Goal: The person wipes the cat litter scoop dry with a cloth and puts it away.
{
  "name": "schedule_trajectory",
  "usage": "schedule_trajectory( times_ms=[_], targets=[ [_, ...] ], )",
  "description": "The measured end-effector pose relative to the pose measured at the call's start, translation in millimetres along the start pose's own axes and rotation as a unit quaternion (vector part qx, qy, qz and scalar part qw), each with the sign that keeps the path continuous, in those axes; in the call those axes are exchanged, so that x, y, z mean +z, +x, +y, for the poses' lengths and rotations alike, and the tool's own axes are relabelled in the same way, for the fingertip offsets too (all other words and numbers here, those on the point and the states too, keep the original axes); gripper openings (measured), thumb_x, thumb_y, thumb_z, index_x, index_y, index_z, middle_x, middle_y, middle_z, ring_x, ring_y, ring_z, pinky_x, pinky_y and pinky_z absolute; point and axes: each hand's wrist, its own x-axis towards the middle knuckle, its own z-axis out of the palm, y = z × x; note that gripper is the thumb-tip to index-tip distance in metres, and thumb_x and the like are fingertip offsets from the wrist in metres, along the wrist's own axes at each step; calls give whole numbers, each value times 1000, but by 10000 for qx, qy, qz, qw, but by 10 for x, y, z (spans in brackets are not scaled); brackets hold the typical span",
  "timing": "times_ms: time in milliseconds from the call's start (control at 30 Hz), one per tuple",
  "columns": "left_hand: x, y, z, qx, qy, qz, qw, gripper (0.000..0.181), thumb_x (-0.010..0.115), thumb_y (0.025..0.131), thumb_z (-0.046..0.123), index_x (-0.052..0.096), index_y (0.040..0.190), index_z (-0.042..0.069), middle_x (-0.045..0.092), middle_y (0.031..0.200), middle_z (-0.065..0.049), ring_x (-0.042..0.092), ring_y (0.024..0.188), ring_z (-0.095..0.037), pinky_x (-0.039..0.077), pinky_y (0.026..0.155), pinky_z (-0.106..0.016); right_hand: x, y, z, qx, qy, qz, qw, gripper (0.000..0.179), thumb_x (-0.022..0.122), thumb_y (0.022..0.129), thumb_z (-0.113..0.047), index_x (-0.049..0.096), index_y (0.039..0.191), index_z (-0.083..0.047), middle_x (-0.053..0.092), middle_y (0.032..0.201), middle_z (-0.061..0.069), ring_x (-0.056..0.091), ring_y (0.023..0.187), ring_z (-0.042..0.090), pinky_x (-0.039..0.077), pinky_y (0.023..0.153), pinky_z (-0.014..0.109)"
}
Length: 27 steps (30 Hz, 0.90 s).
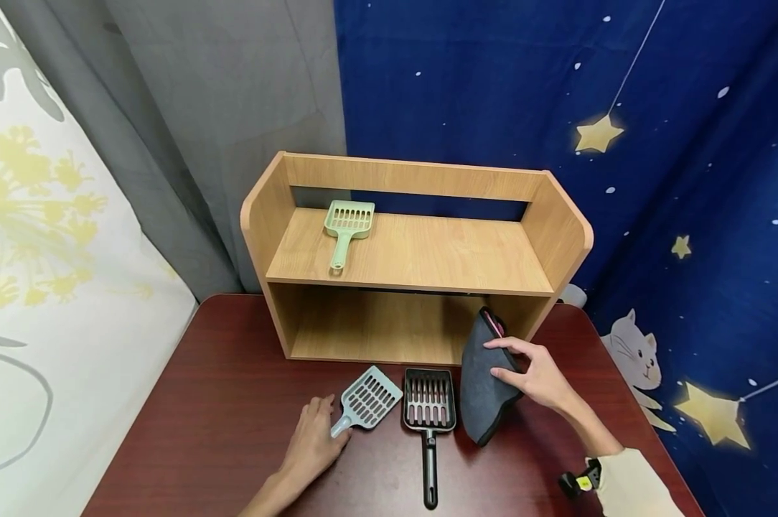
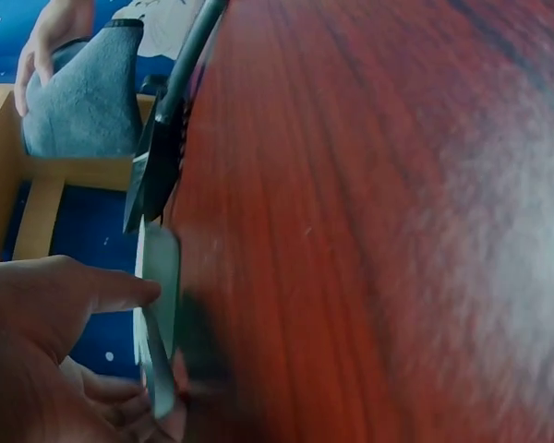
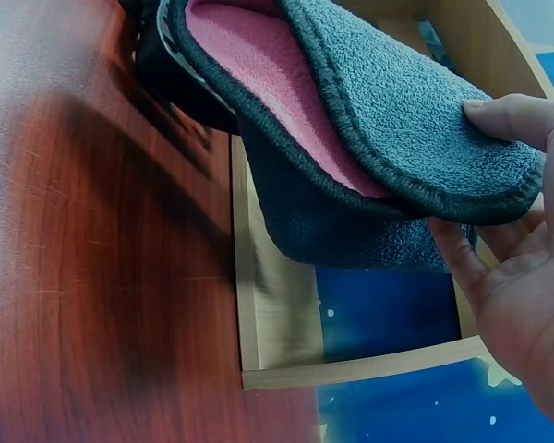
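Note:
My left hand (image 1: 316, 436) pinches the handle end of a pale blue slotted litter scoop (image 1: 372, 397), low over the table. In the left wrist view the thumb lies along that scoop (image 2: 159, 318), with fingers on its other side. With thumb and fingers, my right hand (image 1: 536, 373) grips a folded grey cloth (image 1: 482, 380) by its edge, in front of the shelf. Its pink inner side shows between the folds of the cloth (image 3: 360, 120) in the right wrist view. Between the two hands a black litter scoop (image 1: 430, 402) lies on the table, handle toward me.
A two-tier wooden shelf (image 1: 421, 251) stands at the back of the dark red table (image 1: 202, 402). On its upper tier, at the left, lies a green litter scoop (image 1: 349, 222). Grey and blue star-patterned curtains (image 1: 466, 86) hang behind.

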Motion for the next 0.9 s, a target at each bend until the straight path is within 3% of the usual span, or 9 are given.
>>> schedule_trajectory(
  times_ms=[200, 400, 700, 900],
  targets=[
    [-96, 20, -62, -22, -135, -178, 9997, 37, 93, 75, 3, 73, 105, 2, 68, 93, -5, 66, 84, -21, 54, 69, -42, -29, 44, -37, -93, -138, 7, 9999, 43, 84, 87, 0, 74, 127, -13, 75, 118, 6, 69, 98, 10, 53, 85, 18],
    [-201, 52, -118, -57, -151, -266, 9995, 25, 90, 79, 3, 76, 98, 9, 73, 90, -3, 68, 76, -20, 52, 59, -42, -37, 114, -113, -320, -131, -67, 9994, 43, 85, 87, 1, 75, 126, -15, 75, 120, 4, 69, 101, 10, 52, 88, 17],
    [-445, 196, -103, 197, -271, -268, 9991, 22, 87, 81, 0, 75, 98, 8, 74, 91, -2, 68, 80, -17, 55, 65, -42, -53, 209, -218, -658, 57, -273, 9974, 43, 83, 87, 5, 74, 126, -12, 75, 121, 10, 69, 95, 11, 56, 79, 20],
    [-602, 346, -11, 613, -452, -361, 9964, 22, 88, 82, 1, 78, 99, 10, 74, 94, 1, 70, 85, -14, 58, 74, -38, -92, 283, -259, -850, -88, -384, 9956, 45, 82, 86, 6, 74, 127, -12, 75, 121, 9, 67, 93, 11, 53, 78, 21]
  ],
)
